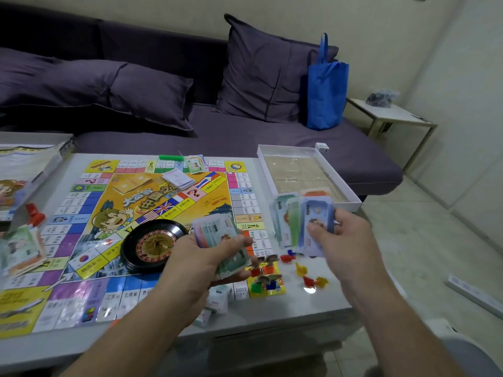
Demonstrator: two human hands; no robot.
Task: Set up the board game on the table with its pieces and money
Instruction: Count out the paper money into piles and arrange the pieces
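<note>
The colourful game board (114,213) lies flat on the white table (313,303). My left hand (206,262) grips a stack of play money (217,232) above the board's right edge. Off the board's right side, my right hand (343,235) holds a fanned bunch of green and blue notes (302,221). A black roulette wheel (153,244) sits on the board beside my left hand. Figure pawns (265,273) stand on the yellow corner square, with small red and yellow plastic pieces (307,276) loose on the table. More money lies at the board's far edge (196,163) and left edge (21,246).
The open white box tray (351,186) rests at the table's far right corner, and the box lid (30,164) at the far left. A card deck (178,179) lies on the board, small white cards (216,300) near the front edge. A purple sofa and blue bag (326,85) stand behind.
</note>
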